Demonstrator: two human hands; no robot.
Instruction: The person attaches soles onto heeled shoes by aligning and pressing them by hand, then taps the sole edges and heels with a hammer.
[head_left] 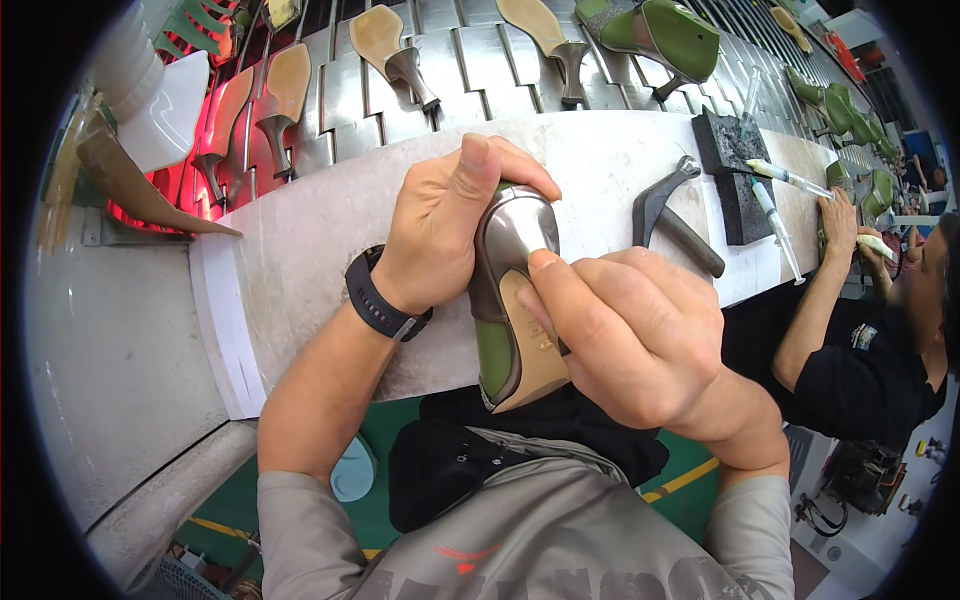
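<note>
My left hand [440, 220] is wrapped round a high-heeled shoe [492, 350], holding it over the bench with its sole turned up. The shoe has a green upper, a tan sole [535, 365] and a shiny brown-grey heel [522, 222]. My right hand [640, 335] is closed, with a fingertip pressed where the heel meets the sole. A small dark edge shows beneath its curled fingers; what they grip, if anything, is hidden. Beyond that hand, a hammer [655, 200] with a dark handle lies on the bench.
Past the pale bench [300, 240], a metal slat conveyor [460, 60] carries several heeled soles and a green shoe [665, 40]. Black blocks [735, 175] and syringes [778, 225] lie at the right. A co-worker's arm [825, 270] reaches in there. Curved brown sheet [140, 180] stands at left.
</note>
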